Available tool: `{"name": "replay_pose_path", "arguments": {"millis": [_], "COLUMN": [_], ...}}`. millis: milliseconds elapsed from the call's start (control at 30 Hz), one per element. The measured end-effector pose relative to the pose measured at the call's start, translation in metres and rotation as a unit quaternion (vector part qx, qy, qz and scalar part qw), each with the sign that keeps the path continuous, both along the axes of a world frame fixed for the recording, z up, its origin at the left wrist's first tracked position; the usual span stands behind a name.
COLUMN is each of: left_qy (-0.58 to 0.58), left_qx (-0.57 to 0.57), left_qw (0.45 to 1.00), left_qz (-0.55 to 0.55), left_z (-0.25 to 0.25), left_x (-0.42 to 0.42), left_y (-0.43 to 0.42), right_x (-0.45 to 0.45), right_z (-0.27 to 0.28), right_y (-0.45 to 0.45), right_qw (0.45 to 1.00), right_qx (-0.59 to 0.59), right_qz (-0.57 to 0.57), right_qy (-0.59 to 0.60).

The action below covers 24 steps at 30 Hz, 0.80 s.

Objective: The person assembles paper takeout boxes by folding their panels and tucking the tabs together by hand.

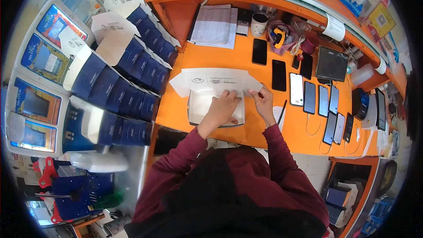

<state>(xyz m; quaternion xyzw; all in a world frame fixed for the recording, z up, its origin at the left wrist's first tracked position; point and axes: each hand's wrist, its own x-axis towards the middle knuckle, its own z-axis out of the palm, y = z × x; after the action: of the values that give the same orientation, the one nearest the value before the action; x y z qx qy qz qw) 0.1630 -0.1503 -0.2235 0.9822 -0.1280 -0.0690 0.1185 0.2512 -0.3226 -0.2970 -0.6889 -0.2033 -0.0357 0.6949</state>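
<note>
In front of me on the orange desk stands a cardboard food box (207, 101), white inside, its printed lid (211, 79) raised at the back. My left hand (224, 108) reaches into the box toward its right end, fingers apart and slightly bent; the contact under the fingertips is partly hidden. At the lid's right corner my right hand (263, 101) is closed, thumb and fingers pinching the cardboard flap. Left of the desk, stacks of blue folded boxes (119, 88) with white lids stand in rows.
Several phones (296, 89) lie on the right of the desk (176, 110), some on cables. Farther back are papers (214, 26), a cup (259, 24), a basket (282, 37) and a dark tablet-like device (331, 63). A drink dispenser (39, 92) stands far left.
</note>
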Motion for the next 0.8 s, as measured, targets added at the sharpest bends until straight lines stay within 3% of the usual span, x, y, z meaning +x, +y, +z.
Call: {"name": "replay_pose_path", "arguments": {"millis": [133,233,333,400,433,533,600,667,733,800], "left_qy": [-0.064,-0.163,-0.328,-0.300,-0.267,-0.170,-0.121,-0.131,-0.131,-0.139], "left_qx": [-0.030,-0.261,-0.278,-0.365,-0.394,-0.435,-0.405,-0.462,-0.558,-0.538], "left_qw": [0.997,0.951,0.887,0.838,0.840,0.854,0.881,0.851,0.788,0.801], "left_qz": [0.009,0.036,0.168,0.272,0.260,0.228,0.212,0.215,0.224,0.225], "left_z": [-0.004,-0.013,0.008,-0.003,-0.014,-0.061,-0.085,-0.093,-0.083,-0.092], "left_x": [-0.006,-0.014,-0.043,-0.076,-0.090,-0.114,-0.111,-0.097,-0.086,-0.080], "left_y": [0.002,0.017,0.048,0.079,0.090,0.101,0.089,0.072,0.059,0.061], "right_x": [0.005,0.016,0.007,-0.008,-0.014,-0.038,-0.045,-0.041,-0.043,-0.045], "right_z": [0.002,0.000,0.036,0.059,0.068,0.096,0.113,0.087,0.064,0.072], "right_y": [0.008,0.011,0.018,0.012,0.009,0.025,0.050,0.078,0.097,0.114], "right_qw": [1.000,0.999,0.965,0.936,0.924,0.984,0.954,0.878,0.848,0.808], "right_qx": [-0.008,-0.002,-0.065,-0.101,-0.117,-0.121,-0.212,-0.338,-0.385,-0.452], "right_qz": [-0.023,-0.038,-0.210,-0.281,-0.307,-0.012,0.196,0.254,0.244,0.251], "right_qy": [0.011,-0.008,-0.140,-0.184,-0.198,-0.129,-0.075,-0.224,-0.270,-0.283]}}
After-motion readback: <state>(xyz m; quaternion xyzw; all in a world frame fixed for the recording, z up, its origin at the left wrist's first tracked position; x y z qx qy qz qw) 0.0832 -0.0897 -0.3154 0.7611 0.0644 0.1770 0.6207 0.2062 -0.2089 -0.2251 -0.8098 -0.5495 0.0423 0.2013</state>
